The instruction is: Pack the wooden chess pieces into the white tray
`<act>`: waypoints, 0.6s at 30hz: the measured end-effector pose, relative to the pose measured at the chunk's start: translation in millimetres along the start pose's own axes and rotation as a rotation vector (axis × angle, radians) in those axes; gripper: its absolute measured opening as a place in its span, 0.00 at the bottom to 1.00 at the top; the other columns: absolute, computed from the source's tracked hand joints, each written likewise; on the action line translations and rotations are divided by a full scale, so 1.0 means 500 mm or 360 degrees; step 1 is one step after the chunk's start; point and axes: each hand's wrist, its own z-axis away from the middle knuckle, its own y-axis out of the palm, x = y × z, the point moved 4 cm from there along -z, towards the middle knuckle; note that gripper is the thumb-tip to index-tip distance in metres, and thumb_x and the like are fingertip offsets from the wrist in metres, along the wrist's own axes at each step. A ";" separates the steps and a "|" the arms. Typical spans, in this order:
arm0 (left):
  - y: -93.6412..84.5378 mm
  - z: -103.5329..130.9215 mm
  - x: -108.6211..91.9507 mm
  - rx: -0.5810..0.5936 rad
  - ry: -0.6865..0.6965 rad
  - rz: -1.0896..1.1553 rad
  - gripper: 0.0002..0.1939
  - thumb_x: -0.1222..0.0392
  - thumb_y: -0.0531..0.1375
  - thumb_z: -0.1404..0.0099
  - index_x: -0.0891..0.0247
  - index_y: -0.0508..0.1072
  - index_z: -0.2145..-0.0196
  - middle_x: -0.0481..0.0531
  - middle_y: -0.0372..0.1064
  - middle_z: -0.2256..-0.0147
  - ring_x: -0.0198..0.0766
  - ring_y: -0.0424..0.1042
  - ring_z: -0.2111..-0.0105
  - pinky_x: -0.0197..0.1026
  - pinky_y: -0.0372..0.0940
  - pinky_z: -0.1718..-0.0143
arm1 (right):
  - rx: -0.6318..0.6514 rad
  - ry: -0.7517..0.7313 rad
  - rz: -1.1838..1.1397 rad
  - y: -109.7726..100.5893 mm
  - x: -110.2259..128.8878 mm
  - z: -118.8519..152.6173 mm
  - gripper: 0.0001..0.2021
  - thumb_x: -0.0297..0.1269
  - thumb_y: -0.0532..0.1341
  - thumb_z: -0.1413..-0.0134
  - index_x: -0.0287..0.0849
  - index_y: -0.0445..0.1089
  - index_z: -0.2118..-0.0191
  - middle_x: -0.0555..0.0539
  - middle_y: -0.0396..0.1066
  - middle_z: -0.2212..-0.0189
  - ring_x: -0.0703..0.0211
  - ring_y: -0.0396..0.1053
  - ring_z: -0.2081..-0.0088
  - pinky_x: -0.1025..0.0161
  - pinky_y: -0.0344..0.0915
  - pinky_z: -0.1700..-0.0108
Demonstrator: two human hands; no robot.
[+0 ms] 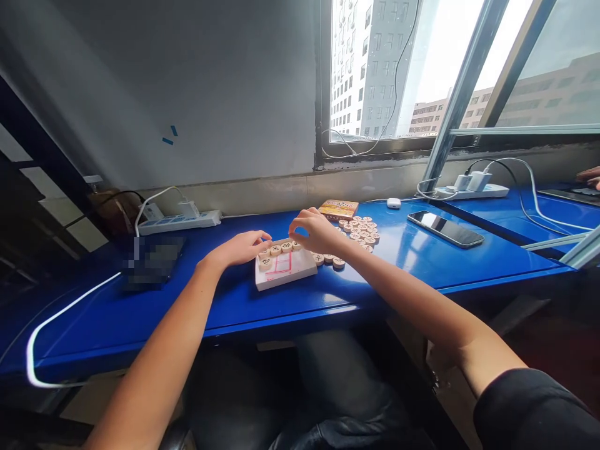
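Observation:
On the blue table is a shallow white box (300, 270) with red lines inside. A row of round wooden Chinese chess pieces (275, 250) lies along its far side, with another piece (265, 263) nearer me at the left. My left hand (240, 247) reaches to the box's far left corner, fingers stretched out by the end of the row. My right hand (315, 230) is over the far right part, fingers curled in a pinch at a piece (296, 245); its fingertips partly hide it. More loose pieces (364, 232) lie to the right of the box.
A printed box lid (338, 209) lies behind the loose pieces. Further right are a white earbud case (394, 203) and a phone (445, 229). Power strips (180, 221) and cables line the wall. Another person's hand (591, 177) shows at the far right edge.

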 end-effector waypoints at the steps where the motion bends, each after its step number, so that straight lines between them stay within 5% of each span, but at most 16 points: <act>1: 0.001 0.002 0.000 0.0059 0.0015 0.0012 0.30 0.37 0.49 0.38 0.56 0.64 0.45 0.52 0.65 0.46 0.46 0.65 0.48 0.41 0.62 0.51 | 0.0014 -0.0013 0.0015 0.001 0.000 0.000 0.09 0.36 0.56 0.42 0.41 0.74 0.64 0.44 0.68 0.63 0.55 0.60 0.56 0.61 0.58 0.54; 7: 0.001 0.015 0.006 0.0291 0.0070 0.0073 0.39 0.33 0.57 0.45 0.51 0.58 0.40 0.49 0.55 0.39 0.46 0.56 0.41 0.43 0.53 0.41 | 0.0113 0.0150 0.0158 0.005 -0.050 -0.010 0.10 0.36 0.56 0.42 0.42 0.74 0.61 0.45 0.71 0.64 0.54 0.63 0.56 0.62 0.58 0.56; 12: -0.006 0.018 0.009 0.0259 0.0038 0.0114 0.40 0.35 0.59 0.47 0.53 0.59 0.40 0.51 0.61 0.43 0.46 0.62 0.44 0.40 0.59 0.45 | 0.0349 0.0477 0.0167 -0.008 -0.133 0.001 0.11 0.29 0.57 0.49 0.41 0.74 0.60 0.45 0.74 0.61 0.57 0.69 0.60 0.67 0.60 0.63; 18: -0.009 0.014 0.004 0.0207 0.0018 0.0157 0.36 0.36 0.58 0.45 0.57 0.63 0.44 0.54 0.66 0.49 0.47 0.65 0.49 0.42 0.61 0.48 | 0.0505 0.0480 0.0099 -0.006 -0.144 0.009 0.15 0.32 0.60 0.51 0.47 0.72 0.56 0.48 0.74 0.57 0.58 0.70 0.58 0.69 0.63 0.63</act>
